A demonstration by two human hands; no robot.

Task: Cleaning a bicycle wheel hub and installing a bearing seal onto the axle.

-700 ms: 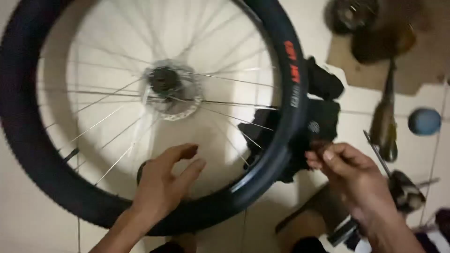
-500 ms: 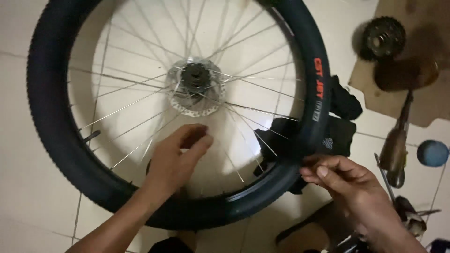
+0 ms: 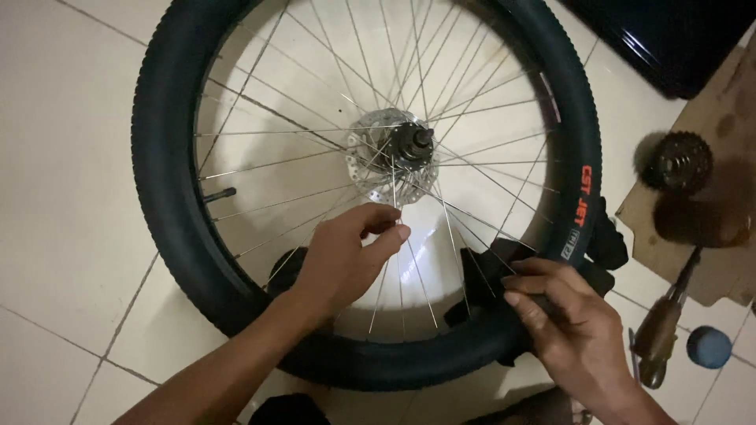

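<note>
Black knobby rubber wraps the bicycle wheel (image 3: pixel 169 205) that we have lying flat on the pale tiled floor (image 3: pixel 63 157), its thin silver spokes (image 3: pixel 276 161) running in to a metal hub (image 3: pixel 398 149) with a disc. Our left hand (image 3: pixel 342 256) sits inside the rim, fingers pinched on one spoke below the hub. Our right hand (image 3: pixel 571 330) clamps the tyre's lower right edge. We count one wheel, one cassette (image 3: pixel 679 163) on cardboard (image 3: pixel 720 267), one screwdriver (image 3: pixel 661 330), one blue ball (image 3: pixel 709 347).
</note>
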